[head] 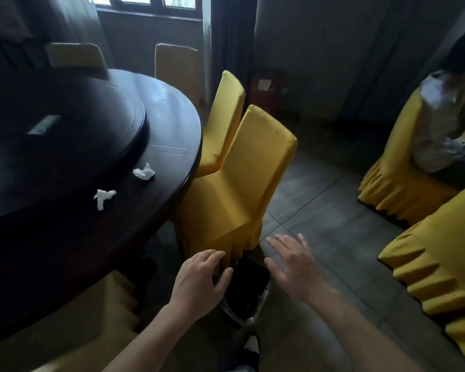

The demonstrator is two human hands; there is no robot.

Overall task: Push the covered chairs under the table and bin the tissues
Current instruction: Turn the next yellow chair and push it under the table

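Yellow stretch fabric covers the nearest chair [239, 178], drawn smooth over the back and seat and falling to a pleated skirt at the floor. A stiff frame of moderate weight is judged to lie beneath the loose cover, so cloth alone would likely slide and bunch if pulled. A firmer hold is expected at the top edge of the backrest or at the seat's rear corners, where the frame can be felt through the fabric. This chair stands at the rim of the dark round table [167, 146], its seat partly tucked under, with a second yellow chair [226, 116] just behind it.

Two crumpled white tissues are seen on the tabletop near the edge: one tissue [144, 171] farther in, the other tissue [104, 197] nearer the camera. They are judged very light and soft, easily pinched and compressed.

The left hand [199, 280] is held at the lower corner of the skirt with its fingers loosely curled; whether cloth is actually gripped cannot be told. The right hand [293, 261] is spread flat in the air, holding nothing. A black-lined bin [246, 299] sits on the floor between and below the hands, just beside the chair's skirt.
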